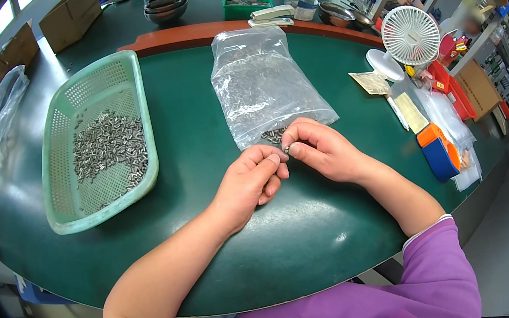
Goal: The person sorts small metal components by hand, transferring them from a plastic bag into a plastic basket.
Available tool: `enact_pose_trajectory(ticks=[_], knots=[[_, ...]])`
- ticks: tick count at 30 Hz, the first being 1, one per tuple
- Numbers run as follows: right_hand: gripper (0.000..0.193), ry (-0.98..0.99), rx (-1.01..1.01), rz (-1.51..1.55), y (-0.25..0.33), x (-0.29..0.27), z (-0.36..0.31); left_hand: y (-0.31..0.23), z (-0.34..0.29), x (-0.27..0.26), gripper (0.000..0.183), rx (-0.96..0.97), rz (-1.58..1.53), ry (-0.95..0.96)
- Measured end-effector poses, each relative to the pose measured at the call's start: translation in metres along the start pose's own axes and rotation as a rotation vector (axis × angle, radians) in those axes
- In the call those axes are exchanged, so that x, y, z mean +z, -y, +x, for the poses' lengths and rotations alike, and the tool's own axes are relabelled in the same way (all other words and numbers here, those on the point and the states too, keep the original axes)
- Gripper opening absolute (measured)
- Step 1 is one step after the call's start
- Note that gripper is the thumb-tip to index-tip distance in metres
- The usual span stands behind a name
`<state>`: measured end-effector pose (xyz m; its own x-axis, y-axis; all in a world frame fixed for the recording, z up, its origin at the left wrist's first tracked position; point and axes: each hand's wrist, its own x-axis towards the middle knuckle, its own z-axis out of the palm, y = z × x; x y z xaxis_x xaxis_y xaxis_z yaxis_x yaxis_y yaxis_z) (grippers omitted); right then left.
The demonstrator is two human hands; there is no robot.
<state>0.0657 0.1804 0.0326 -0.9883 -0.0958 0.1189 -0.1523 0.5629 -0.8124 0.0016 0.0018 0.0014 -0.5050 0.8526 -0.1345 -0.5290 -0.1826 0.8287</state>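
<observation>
Right hand point(329, 153) pinches a small metal piece point(287, 149) between thumb and forefinger, above the counter point(192, 135), back from the middle of its near edge. Left hand point(248, 180) is curled, thumb tip just beside the piece; whether it also grips the piece cannot be determined. Just beyond the hands, a dark heap of pieces point(274, 135) shows at the near end of a clear plastic bag point(267, 88). Toward the counter's left edge, a pale green perforated basket point(50, 166) contains numerous loose metal parts point(109, 144).
</observation>
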Motion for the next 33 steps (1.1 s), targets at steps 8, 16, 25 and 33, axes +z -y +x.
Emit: enact_pose_trajectory(ticks=[8, 16, 25, 33], knots=[[0.008, -0.095, -0.326, -0.272, 0.008, -0.004, 0.003, -0.001, -0.001, 0.001, 0.014, -0.019, -0.014, -0.015], [0.012, -0.098, -0.341, -0.245, 0.013, -0.008, -0.001, 0.0, -0.002, 0.001, 0.016, -0.038, 0.008, 0.004], [0.007, -0.38, -0.013, -0.217, 0.009, -0.014, 0.003, 0.002, 0.0, 0.0, 0.011, 0.017, -0.04, 0.031], [0.009, -0.248, 0.032, -0.62, 0.0, -0.013, -0.002, 0.0, -0.001, -0.001, 0.024, 0.046, -0.103, -0.018]])
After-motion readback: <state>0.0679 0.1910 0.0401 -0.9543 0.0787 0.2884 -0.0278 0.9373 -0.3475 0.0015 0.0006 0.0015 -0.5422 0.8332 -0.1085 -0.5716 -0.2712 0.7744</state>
